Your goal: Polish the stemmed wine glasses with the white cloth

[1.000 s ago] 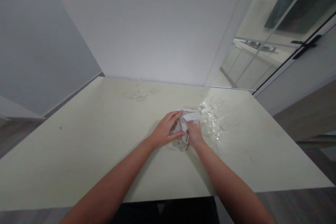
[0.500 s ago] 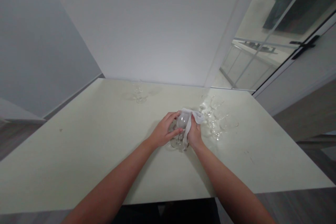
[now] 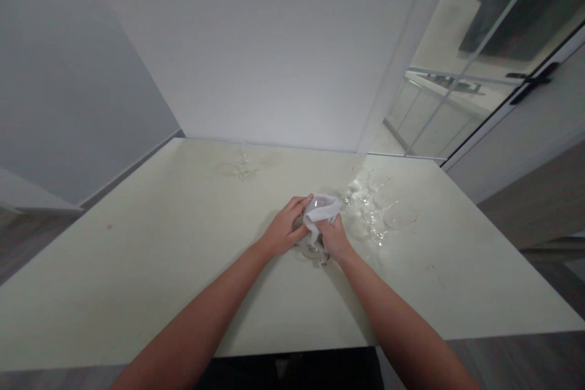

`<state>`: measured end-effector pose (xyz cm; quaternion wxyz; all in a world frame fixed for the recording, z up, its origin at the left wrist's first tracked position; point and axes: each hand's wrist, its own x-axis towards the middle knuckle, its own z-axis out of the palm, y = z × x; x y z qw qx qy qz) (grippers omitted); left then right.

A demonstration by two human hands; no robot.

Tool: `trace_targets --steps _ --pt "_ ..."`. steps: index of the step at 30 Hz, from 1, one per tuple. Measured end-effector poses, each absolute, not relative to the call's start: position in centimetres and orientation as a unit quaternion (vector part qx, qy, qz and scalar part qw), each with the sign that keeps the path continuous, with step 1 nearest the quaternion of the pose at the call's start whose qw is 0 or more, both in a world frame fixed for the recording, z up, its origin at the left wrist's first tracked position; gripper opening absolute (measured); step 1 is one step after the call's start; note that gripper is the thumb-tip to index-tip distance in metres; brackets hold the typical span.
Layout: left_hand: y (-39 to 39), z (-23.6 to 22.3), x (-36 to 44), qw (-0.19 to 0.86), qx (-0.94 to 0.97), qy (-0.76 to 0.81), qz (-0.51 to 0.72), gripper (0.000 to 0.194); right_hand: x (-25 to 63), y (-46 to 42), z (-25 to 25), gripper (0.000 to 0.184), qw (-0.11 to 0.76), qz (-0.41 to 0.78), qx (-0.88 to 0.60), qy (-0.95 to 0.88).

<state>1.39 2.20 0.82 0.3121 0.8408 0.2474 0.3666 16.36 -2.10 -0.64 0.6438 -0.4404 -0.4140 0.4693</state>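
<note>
A clear stemmed wine glass [image 3: 311, 250] stands upright on the white table [image 3: 183, 280], close in front of me. Round the left side of its bowl my left hand [image 3: 287, 228] is curved, steadying it. My right hand [image 3: 334, 236] grips a white cloth [image 3: 321, 212], which lies over the front and rim of the bowl. The cloth and fingers cover most of the bowl, and a loose end of cloth hangs beside the foot.
Several clear stemmed glasses [image 3: 381, 201] stand bunched together just right of my right hand. Another stemmed glass [image 3: 243, 161] is at the table's back left, near the white wall [image 3: 265, 61]. A glazed door with a black handle [image 3: 534, 82] is at the right.
My right hand has brought the cloth leftward from the right side of the bowl across its front. My left hand has stayed on the wine glass.
</note>
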Motion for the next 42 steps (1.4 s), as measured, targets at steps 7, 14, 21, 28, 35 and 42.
trace_targets --steps 7,14,21,28,35,42 --pt "1.9 1.3 1.5 0.316 0.834 0.254 0.374 0.054 16.1 -2.0 -0.7 0.030 0.661 0.454 -0.466 -0.374" --pt "1.8 1.4 1.5 0.309 0.835 0.265 0.371 0.054 16.4 -1.9 -1.0 0.040 0.652 0.447 -0.497 -0.358" --pt "1.9 1.4 1.5 0.311 0.836 0.264 0.368 0.051 16.4 -1.8 -1.1 0.036 0.650 0.431 -0.498 -0.378" --pt "1.9 1.2 1.4 0.311 0.836 0.260 0.370 0.053 16.4 -2.0 -0.5 0.028 0.642 0.429 -0.488 -0.408" --pt "2.1 1.2 1.2 0.320 0.844 0.234 0.361 0.065 16.5 -2.0 -1.4 0.037 0.655 0.513 -0.410 -0.373" --pt "2.1 1.2 1.1 0.326 0.851 0.218 0.350 0.072 16.3 -1.9 -1.1 0.038 0.667 0.535 -0.380 -0.353"
